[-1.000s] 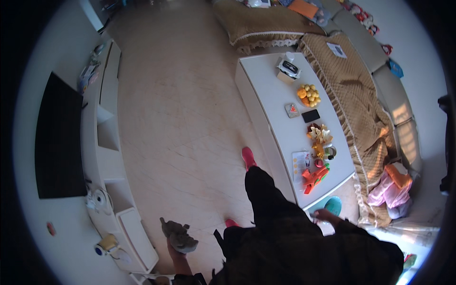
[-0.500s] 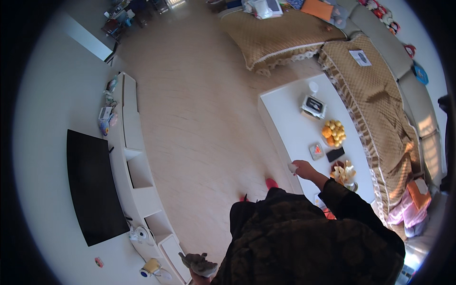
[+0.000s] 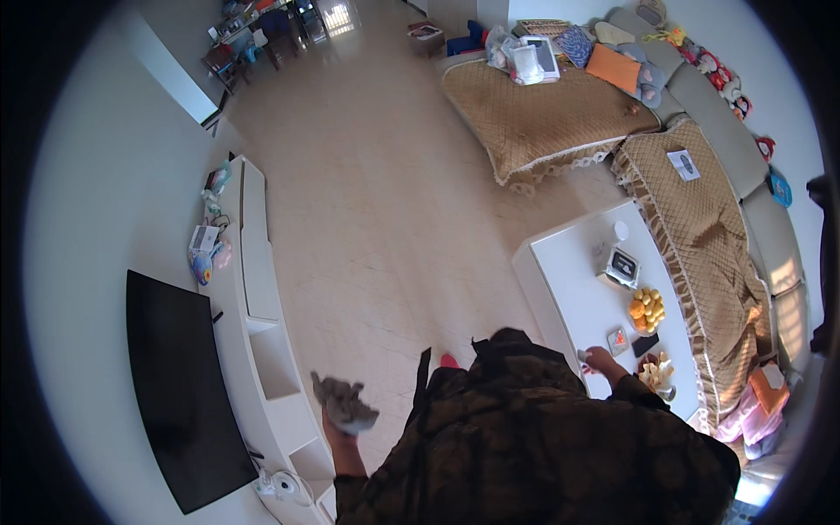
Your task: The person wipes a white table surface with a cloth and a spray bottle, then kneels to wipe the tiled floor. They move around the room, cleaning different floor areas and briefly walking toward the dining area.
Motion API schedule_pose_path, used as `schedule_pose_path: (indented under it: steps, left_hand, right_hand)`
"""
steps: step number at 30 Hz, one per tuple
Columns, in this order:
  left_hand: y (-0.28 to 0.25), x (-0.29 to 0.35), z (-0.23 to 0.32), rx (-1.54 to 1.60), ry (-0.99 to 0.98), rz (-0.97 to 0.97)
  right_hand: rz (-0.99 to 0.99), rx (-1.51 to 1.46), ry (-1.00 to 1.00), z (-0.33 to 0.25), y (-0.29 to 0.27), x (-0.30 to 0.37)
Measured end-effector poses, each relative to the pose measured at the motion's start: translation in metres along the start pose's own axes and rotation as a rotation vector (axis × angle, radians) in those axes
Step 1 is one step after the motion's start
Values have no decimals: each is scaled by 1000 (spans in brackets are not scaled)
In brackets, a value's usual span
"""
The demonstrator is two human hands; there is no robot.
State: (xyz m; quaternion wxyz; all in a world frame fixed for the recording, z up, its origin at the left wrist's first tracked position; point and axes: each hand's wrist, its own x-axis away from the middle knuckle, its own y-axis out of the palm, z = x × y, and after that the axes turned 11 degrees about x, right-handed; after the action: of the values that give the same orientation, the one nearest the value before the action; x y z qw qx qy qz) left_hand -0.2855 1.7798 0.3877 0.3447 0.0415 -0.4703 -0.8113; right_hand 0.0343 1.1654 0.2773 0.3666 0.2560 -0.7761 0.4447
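My left hand [image 3: 331, 427] is out to the left, between my body and the low TV cabinet. It grips a crumpled grey cloth [image 3: 346, 404] with several points sticking out; the cloth hides most of the fingers. Beside the left long side of the white coffee table [image 3: 564, 284], my right hand [image 3: 602, 359] is closed around a small white object [image 3: 584, 356]. What kind of object that is cannot be made out. Close to this hand on the tabletop are a small square dish [image 3: 618, 341] and a dark phone [image 3: 646, 344].
A white TV cabinet [image 3: 271, 360] runs along the left wall under a black television [image 3: 179, 385]. The coffee table bears a fruit plate [image 3: 647, 310], a tissue box [image 3: 619, 267] and a petal-shaped bowl [image 3: 656, 374]. A sofa with brown covers [image 3: 687, 219] bounds the right.
My left hand has come up and forward with the grey cloth, showing more of the wrist. The view has shifted, so furniture sits lower in it. My right hand still holds the white object.
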Motion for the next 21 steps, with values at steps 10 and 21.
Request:
schedule_pose_path:
  steps: [10, 21]
  left_hand:
    - [81, -272, 5, 205, -280, -133]
    - [107, -431, 92, -58, -30, 79]
  right_hand:
    - [45, 537, -360, -119, 39, -96]
    - [-80, 605, -313, -470, -51, -262]
